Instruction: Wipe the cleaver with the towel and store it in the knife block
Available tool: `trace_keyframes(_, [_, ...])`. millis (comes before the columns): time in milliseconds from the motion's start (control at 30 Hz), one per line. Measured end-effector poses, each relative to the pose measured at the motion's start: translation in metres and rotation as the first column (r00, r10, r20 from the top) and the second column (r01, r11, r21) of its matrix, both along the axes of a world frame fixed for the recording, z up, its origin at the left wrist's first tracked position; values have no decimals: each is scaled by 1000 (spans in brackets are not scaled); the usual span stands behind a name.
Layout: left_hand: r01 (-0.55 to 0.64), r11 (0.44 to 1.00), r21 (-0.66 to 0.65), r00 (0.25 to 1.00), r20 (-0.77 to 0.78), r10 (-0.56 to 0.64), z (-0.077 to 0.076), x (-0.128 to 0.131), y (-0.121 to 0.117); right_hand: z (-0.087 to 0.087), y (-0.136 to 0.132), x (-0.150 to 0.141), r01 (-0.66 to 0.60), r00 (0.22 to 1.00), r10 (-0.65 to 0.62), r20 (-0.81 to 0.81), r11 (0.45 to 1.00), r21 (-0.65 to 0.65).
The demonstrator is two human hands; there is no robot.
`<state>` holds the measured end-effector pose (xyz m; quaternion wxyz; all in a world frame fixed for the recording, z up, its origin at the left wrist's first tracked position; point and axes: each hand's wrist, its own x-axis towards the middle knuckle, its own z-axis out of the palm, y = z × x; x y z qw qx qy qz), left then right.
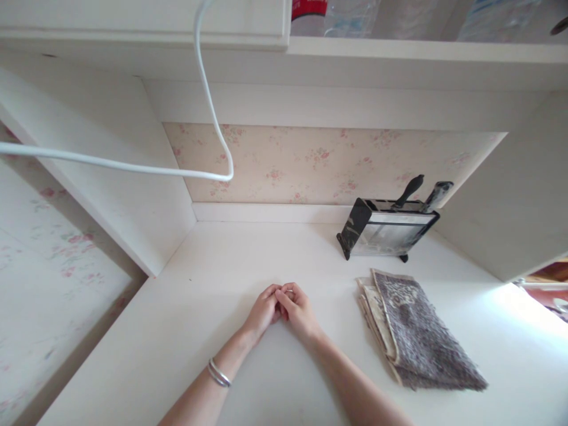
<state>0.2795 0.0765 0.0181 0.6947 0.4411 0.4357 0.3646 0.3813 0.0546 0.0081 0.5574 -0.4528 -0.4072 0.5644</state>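
My left hand (264, 310) and my right hand (298, 309) rest together on the white countertop (266, 248), fingertips curled against each other. Both are closed, and no object shows in either one. A silver bangle circles my left wrist. To the right of my right hand lies a folded grey-brown textured cloth (426, 331) with a beige border, apart from the hand. Behind the cloth stands a knife block (390, 231) with black ends, holding two visible handles.
A white cable (208, 89) hangs across the upper left, close to the camera. Overhead, a white shelf (399, 50) carries plastic-wrapped items. White side panels (110, 160) bound the counter, and floral wallpaper (275, 163) covers the back wall.
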Motion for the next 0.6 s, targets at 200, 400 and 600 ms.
trace_keyframes(200, [6,1000,-7,1000,-11,-7,0,-1,0,-1,0,0,6,1000,-6,12,1000,0])
trace_keyframes(400, [6,1000,-10,1000,-12,-6,2,-1,-1,-4,0,1,6,1000,-6,26,1000,10])
trace_keyframes(600, [6,1000,2,1000,-10,-6,1,-2,-1,-4,0,1,3,1000,-3,24,1000,1])
